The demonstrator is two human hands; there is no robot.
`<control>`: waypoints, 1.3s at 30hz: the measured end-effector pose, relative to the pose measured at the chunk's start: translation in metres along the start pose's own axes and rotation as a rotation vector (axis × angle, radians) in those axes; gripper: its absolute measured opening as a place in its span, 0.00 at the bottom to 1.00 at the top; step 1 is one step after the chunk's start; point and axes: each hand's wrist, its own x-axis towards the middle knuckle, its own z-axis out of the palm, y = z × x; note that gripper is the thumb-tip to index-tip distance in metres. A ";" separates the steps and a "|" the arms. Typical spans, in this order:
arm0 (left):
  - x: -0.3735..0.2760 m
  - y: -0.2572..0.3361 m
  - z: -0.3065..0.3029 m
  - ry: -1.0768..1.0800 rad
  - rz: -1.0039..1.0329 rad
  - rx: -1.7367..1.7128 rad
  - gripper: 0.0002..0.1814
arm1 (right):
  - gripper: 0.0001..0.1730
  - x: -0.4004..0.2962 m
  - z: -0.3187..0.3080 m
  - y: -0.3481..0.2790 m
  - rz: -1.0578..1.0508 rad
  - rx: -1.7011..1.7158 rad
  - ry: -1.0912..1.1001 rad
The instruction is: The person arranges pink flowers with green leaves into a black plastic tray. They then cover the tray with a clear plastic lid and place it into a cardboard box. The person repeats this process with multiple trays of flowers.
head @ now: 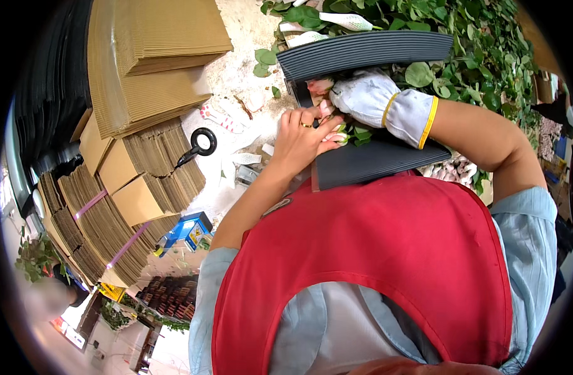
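Note:
My bare left hand [295, 133], a ring on one finger, has its fingers closed around pink rose heads. One pale pink rose [336, 136] shows beside its thumb, and another rose bloom [325, 108] is at its fingertips. My right hand [363, 96] wears a white work glove with yellow trim. It rests against the roses from the other side, fingers curled; what they hold is hidden. A further pink rose [320, 86] lies by the glove's tip. The blooms sit between a dark grey corrugated sheet [375, 161] near my red apron and its raised far flap [366, 54].
Brown corrugated cardboard stacks [174, 33] and black sheets [52, 70] stand on the left. A black ring-handled tool [210, 145] lies beside bundled cardboard [145, 197]. Leafy stems [483, 61] are heaped behind and right. White mesh sleeves [347, 21] and a blue box [192, 229] are nearby.

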 end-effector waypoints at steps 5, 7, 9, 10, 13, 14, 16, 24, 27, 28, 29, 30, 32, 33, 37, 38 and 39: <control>0.004 -0.014 0.004 -0.018 -0.006 -0.259 0.26 | 0.22 -0.015 -0.007 -0.008 -0.194 -0.531 0.011; 0.005 -0.014 0.008 0.028 -0.050 -0.338 0.22 | 0.17 -0.016 -0.009 -0.003 -0.288 -0.626 -0.036; 0.006 -0.012 0.017 0.087 -0.101 -0.321 0.17 | 0.12 -0.036 -0.026 -0.024 -0.197 -0.639 -0.042; 0.006 -0.010 0.023 0.115 -0.124 -0.314 0.15 | 0.10 -0.042 -0.035 -0.034 -0.219 -0.610 -0.079; 0.002 -0.010 0.034 0.198 -0.092 -0.264 0.14 | 0.08 -0.029 -0.007 -0.007 -0.291 -0.708 -0.228; 0.003 -0.010 0.035 0.192 -0.092 -0.269 0.13 | 0.07 -0.023 0.012 0.020 -0.485 -0.577 -0.043; 0.002 -0.008 0.036 0.201 -0.093 -0.281 0.13 | 0.08 -0.025 0.011 0.024 -0.464 -0.419 0.010; 0.005 -0.003 0.021 0.129 -0.138 -0.302 0.20 | 0.23 -0.006 -0.021 -0.023 0.106 -0.182 0.081; 0.005 0.000 0.013 0.074 -0.151 -0.157 0.25 | 0.24 -0.001 -0.012 -0.015 0.043 -0.298 0.137; 0.008 0.005 0.005 0.053 -0.152 -0.068 0.24 | 0.24 -0.002 -0.009 -0.013 0.014 -0.309 0.158; 0.010 0.007 0.000 0.031 -0.151 0.021 0.24 | 0.21 -0.001 -0.004 -0.011 -0.015 -0.336 0.150; 0.016 0.003 -0.004 0.048 -0.078 0.001 0.23 | 0.18 -0.002 -0.002 -0.008 -0.036 -0.374 0.150; 0.020 -0.015 -0.002 -0.042 -0.040 -0.137 0.23 | 0.14 -0.003 0.003 -0.008 0.020 -0.309 0.178; 0.024 -0.025 0.003 -0.072 -0.024 -0.206 0.23 | 0.12 -0.006 -0.001 -0.003 -0.094 -0.439 0.118; 0.029 -0.023 0.006 -0.073 -0.220 -0.301 0.12 | 0.16 -0.081 -0.090 -0.071 -0.264 -0.413 0.220; 0.028 -0.021 0.010 0.006 -0.165 -0.301 0.07 | 0.13 -0.087 -0.119 -0.073 -0.263 -0.505 0.505; 0.025 -0.021 0.012 0.085 -0.135 -0.297 0.11 | 0.13 -0.083 -0.141 -0.068 -0.259 -0.582 0.793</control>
